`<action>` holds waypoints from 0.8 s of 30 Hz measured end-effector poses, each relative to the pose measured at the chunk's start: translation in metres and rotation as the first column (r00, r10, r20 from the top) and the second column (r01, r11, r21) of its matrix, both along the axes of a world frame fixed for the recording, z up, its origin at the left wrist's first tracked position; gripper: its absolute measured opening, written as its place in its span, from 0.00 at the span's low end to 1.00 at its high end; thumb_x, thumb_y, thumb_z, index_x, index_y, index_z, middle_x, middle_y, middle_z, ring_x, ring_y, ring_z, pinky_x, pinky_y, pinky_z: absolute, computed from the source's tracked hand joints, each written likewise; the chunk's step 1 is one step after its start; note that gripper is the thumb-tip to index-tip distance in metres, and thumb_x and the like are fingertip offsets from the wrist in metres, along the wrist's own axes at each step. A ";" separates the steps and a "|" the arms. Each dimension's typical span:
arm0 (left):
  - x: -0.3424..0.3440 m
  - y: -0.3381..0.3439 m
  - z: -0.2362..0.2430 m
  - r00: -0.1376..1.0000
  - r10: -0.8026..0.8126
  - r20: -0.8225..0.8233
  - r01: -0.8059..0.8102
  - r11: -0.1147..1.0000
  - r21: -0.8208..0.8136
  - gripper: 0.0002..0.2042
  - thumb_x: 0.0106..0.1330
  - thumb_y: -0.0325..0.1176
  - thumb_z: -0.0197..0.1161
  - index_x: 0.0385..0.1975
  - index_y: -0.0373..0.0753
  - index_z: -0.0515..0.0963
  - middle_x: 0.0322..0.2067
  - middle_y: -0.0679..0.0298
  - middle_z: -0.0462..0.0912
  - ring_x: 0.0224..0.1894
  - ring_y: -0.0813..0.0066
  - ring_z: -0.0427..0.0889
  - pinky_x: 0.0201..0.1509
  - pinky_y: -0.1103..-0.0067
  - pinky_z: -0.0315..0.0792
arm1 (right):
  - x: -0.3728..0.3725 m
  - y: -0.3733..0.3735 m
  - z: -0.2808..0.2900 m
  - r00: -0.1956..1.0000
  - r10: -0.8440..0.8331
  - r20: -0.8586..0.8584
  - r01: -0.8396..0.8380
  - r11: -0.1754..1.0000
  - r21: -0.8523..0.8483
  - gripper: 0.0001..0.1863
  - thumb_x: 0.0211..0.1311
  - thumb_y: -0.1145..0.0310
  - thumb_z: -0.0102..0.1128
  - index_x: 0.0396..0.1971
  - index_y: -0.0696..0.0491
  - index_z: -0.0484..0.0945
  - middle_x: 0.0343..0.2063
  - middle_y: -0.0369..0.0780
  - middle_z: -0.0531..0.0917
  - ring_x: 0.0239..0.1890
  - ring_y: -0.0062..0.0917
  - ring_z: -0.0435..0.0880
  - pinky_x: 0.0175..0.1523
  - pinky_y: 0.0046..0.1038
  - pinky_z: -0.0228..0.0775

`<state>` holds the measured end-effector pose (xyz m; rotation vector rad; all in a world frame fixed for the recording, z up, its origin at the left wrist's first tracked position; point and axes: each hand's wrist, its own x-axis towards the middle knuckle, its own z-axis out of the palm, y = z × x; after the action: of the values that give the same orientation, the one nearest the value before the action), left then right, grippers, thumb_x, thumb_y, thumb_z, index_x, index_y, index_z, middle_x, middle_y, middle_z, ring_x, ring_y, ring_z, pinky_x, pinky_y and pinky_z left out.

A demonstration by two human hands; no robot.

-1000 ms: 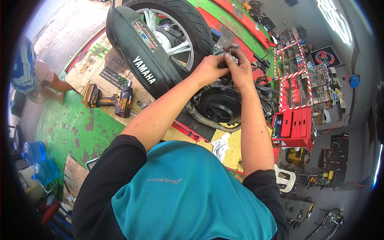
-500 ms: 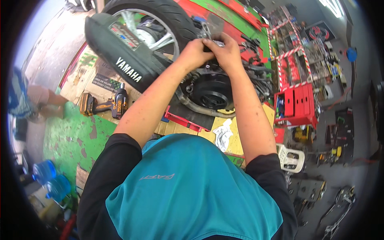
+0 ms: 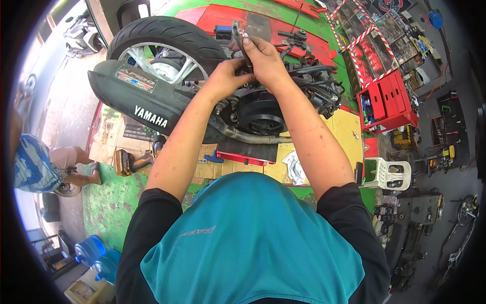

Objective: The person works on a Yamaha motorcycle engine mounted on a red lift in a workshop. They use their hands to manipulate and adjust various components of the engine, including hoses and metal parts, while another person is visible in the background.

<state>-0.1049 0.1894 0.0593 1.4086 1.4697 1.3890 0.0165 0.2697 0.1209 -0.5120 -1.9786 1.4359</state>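
Note:
My right hand [image 3: 263, 61] grips a slim metal part [image 3: 236, 31] that stands upright above the engine, its top end sticking out past my fingers. Just below and left of it, my left hand [image 3: 228, 78] has curled fingers by the part's lower end; what they hold is hidden. Under both hands lies an engine with a black round cover [image 3: 260, 114] and a bent exhaust pipe [image 3: 238, 133]. A rear wheel [image 3: 167, 33] is behind a long black muffler [image 3: 111, 88] to the left.
A cordless drill [image 3: 132, 162] rests on cardboard beside my left forearm, and a white rag [image 3: 295, 167] lies below the engine. Another person [image 3: 38, 167] is at the left edge. At right are a red tool cabinet [image 3: 385, 101] and a white plastic chair [image 3: 390, 173]. Blue water jugs [image 3: 91, 251] stand lower left.
My hands have moved up and left in the picture, the right now higher than the left, with the metal part raised more upright. The whole view has shifted as my head moved.

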 end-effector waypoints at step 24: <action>0.001 0.018 0.036 0.794 0.034 -0.607 0.123 0.969 0.215 0.10 0.68 0.30 0.69 0.47 0.35 0.85 0.37 0.56 0.88 0.41 0.67 0.86 0.49 0.72 0.77 | 0.307 -0.086 -0.129 0.819 -0.571 -0.058 0.481 0.737 -0.474 0.21 0.83 0.50 0.50 0.37 0.53 0.73 0.21 0.34 0.72 0.18 0.17 0.67 0.26 0.23 0.62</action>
<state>-0.1040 0.2076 0.0957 2.1879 1.6662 1.1609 0.3232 0.1832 -0.0085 -1.0003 -1.1871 1.4745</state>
